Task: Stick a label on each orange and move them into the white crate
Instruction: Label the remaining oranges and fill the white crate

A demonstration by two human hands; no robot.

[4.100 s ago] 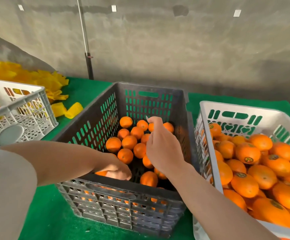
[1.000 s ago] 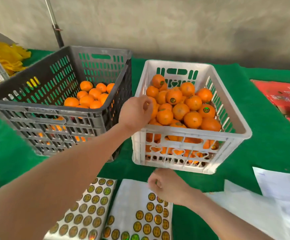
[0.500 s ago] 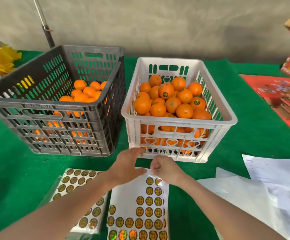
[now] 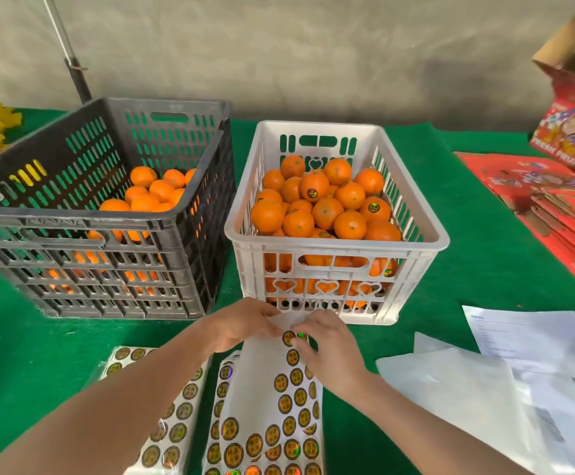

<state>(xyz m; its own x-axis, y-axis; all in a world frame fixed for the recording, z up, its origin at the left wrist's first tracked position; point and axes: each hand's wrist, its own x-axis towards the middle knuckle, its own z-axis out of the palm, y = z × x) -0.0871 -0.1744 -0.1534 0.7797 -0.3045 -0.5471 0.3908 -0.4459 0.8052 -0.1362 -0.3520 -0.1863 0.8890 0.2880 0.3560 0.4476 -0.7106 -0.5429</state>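
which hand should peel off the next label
Right. The right hand pinches a label near the top of the sheet, while the left hand grips the sheet's edge, steadying it.

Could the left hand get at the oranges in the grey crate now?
Probably, once it lets go: the left hand holds the sticker sheet, but the grey crate is open-topped and nothing covers its oranges.

The white crate (image 4: 334, 244) stands open-topped, the dark crate (image 4: 73, 221) just beside it.
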